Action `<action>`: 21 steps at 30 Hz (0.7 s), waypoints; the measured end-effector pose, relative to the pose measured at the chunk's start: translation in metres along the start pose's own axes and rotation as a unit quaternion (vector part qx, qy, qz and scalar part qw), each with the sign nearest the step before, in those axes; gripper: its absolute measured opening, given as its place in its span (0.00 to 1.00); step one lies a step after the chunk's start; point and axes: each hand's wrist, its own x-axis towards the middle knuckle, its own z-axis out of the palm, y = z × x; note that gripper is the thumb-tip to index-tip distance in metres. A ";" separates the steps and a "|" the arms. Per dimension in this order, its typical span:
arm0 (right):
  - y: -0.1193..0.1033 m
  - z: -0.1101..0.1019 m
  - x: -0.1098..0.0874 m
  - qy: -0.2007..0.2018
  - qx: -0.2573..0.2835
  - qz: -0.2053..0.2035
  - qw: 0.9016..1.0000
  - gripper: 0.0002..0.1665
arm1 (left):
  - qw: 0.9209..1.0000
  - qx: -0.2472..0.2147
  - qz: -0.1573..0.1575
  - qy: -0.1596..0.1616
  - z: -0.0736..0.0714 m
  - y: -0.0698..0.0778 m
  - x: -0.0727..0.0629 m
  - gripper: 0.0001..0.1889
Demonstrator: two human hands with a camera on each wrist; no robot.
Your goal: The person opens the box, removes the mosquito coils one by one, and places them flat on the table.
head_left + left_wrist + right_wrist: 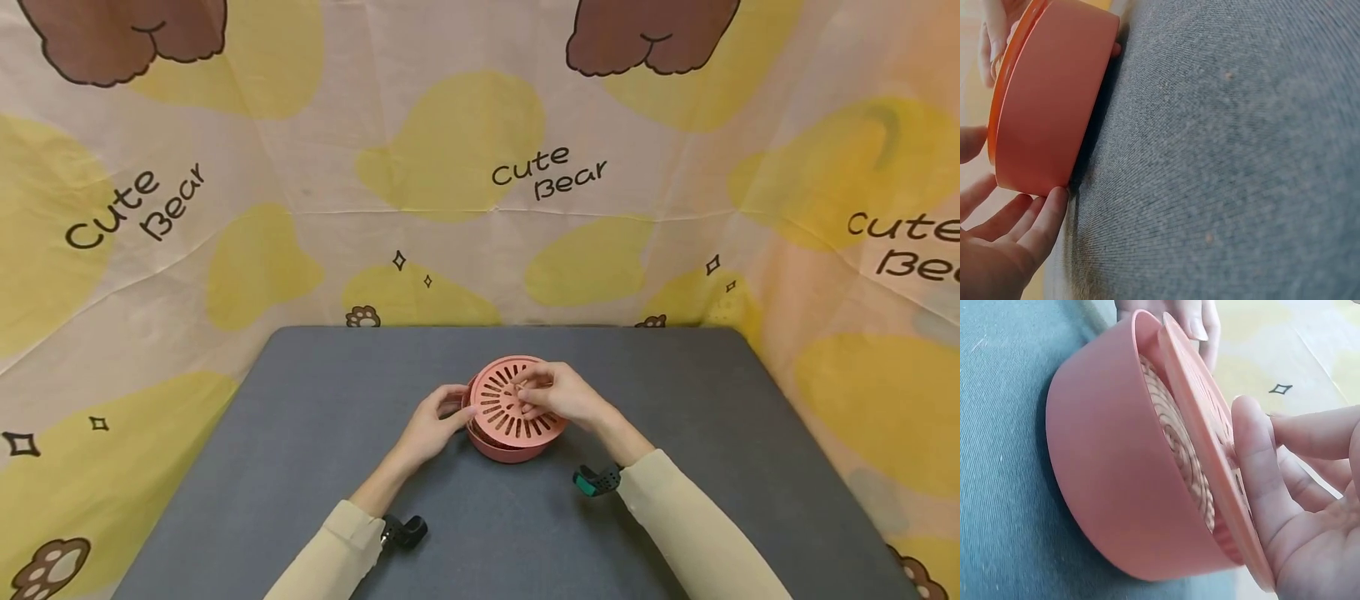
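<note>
A round pink mosquito coil box (1110, 462) stands on the table, its slotted pink lid (501, 417) tilted over the opening. Through the gap on the right side a tan spiral mosquito coil (1175, 434) shows inside the box. My right hand (558, 393) pinches the lid near its middle; the fingers partly cover the pinched spot. On the left side of the box, my left hand (437, 427) holds the wall with its fingertips. Its thumb lies by the lid's rim. In the left wrist view the lid (1002, 103) sits close against the box's edge.
The box stands on a grey cloth-covered table (360, 375). A patterned curtain (450, 167) hangs behind and along both sides. Black bands sit at both wrists, the right band (596, 481) with a green part.
</note>
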 end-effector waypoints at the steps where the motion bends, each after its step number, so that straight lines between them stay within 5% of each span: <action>1: 0.000 -0.002 -0.001 0.004 -0.001 0.001 1.000 0.19 | 1.000 0.003 0.002 0.000 0.000 0.000 0.000 0.21; 12: -0.001 -0.021 -0.011 0.064 0.001 0.028 0.998 0.18 | 1.000 0.013 0.008 0.012 0.002 -0.001 0.000 0.19; 21: 0.003 -0.045 -0.020 0.084 -0.013 0.012 0.996 0.20 | 1.000 0.019 0.004 0.019 0.003 -0.002 0.000 0.18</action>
